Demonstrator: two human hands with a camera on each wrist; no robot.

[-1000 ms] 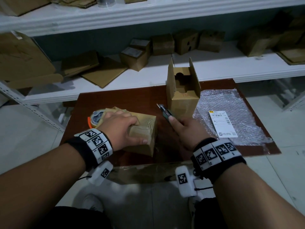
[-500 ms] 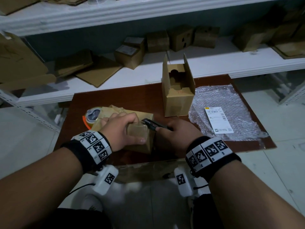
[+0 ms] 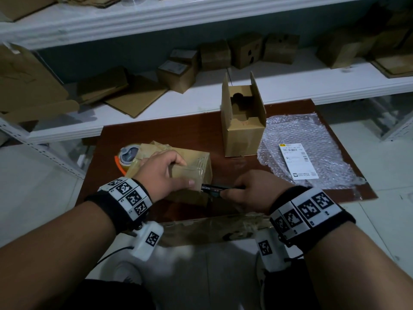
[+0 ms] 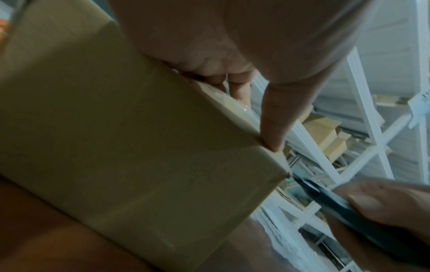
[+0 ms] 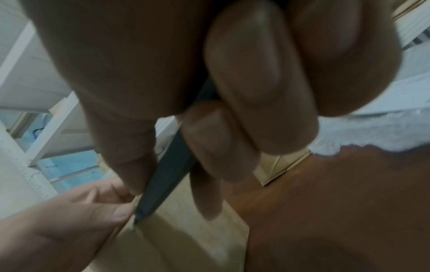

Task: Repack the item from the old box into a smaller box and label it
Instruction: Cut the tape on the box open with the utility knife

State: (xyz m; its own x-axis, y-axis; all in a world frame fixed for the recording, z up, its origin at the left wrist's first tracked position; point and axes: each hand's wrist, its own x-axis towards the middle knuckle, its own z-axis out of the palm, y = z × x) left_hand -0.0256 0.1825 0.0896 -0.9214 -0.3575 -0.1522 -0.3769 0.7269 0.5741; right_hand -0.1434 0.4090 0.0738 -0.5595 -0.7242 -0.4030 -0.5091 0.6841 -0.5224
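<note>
A taped cardboard box [image 3: 196, 162] lies on the brown table [image 3: 178, 135]. My left hand [image 3: 163, 173] grips its near end, thumb on the top corner [image 4: 274, 139]. My right hand [image 3: 248, 191] holds a dark utility knife [image 3: 212, 188], with the tip at the box's near right corner [image 4: 287, 174]. The knife [image 5: 167, 171] runs between thumb and curled fingers, its tip touching the box edge [image 5: 135, 223]. A smaller open box [image 3: 243, 121] stands upright behind. A white shipping label [image 3: 297, 161] lies on bubble wrap [image 3: 306, 151] at the right.
A tape dispenser [image 3: 127, 157] with an orange edge sits left of the taped box. White shelving [image 3: 156, 104] behind the table carries several small cartons [image 3: 214, 55] and flat cardboard sheets [image 3: 134, 97]. A strip of cardboard [image 3: 212, 227] lies along the table's near edge.
My right hand swung the knife from pointing up beside the open box down and left, bringing its tip to the taped box's near right corner. The left hand kept its grip on the box.
</note>
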